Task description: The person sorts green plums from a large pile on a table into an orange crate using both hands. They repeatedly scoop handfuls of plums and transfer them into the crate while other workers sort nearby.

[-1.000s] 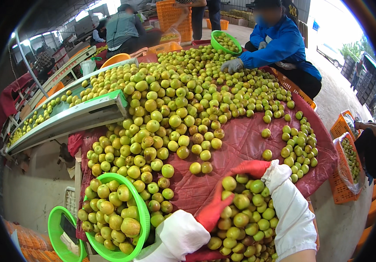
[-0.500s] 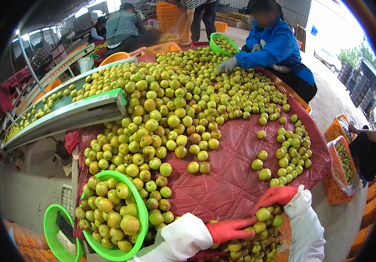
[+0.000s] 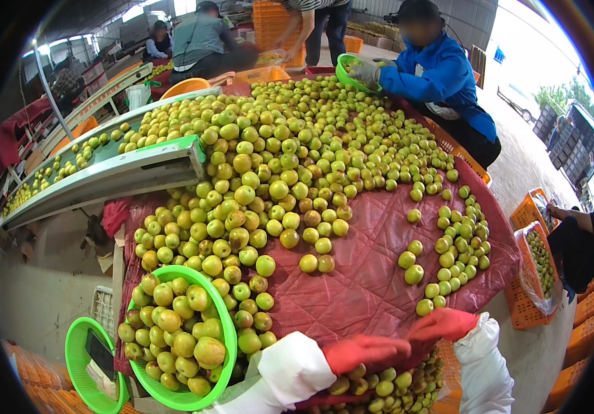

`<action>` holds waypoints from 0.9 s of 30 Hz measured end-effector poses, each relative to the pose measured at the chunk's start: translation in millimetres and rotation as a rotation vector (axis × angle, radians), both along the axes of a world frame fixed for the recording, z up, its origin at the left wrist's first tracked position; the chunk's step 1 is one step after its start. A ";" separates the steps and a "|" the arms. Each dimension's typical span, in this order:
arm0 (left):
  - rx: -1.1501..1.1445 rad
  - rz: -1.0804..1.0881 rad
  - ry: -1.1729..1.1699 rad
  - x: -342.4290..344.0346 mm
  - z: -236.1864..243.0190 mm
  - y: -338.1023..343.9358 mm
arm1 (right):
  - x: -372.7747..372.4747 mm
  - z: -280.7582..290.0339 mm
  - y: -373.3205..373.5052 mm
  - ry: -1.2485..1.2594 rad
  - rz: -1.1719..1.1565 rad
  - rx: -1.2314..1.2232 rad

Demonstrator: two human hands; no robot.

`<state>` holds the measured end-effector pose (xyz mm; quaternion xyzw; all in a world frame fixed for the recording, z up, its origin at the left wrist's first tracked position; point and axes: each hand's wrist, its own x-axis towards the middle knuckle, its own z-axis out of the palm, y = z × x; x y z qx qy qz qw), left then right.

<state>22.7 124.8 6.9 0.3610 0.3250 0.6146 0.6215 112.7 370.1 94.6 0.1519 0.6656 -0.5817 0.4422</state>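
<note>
We have our red-gloved left hand [image 3: 364, 352] and right hand [image 3: 443, 325] unclenched, close together, above greenish fruit [image 3: 385, 388] near a red sheet [image 3: 352, 293].

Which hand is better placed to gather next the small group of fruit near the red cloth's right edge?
Probably the right hand: it appears just below that fruit group, while the left hand lies farther left.

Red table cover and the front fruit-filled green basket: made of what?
The red table cover looks like coated fabric or vinyl: slightly shiny, creased, with quilted-looking lines. The green basket is probably molded plastic, judging by its smooth, evenly colored rim.
</note>
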 end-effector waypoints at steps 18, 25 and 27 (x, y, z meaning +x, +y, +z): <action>-0.175 1.628 -0.288 -68.0 -30.2 -19.3 | -173.6 -141.3 35.2 1.027 -0.755 0.394; -0.162 1.639 -0.435 -66.5 -35.8 -16.6 | -191.1 -66.9 -71.4 0.790 -0.145 0.564; -0.163 1.663 -0.441 -64.5 -31.8 -12.6 | -227.8 -64.6 -96.0 1.191 -0.273 0.515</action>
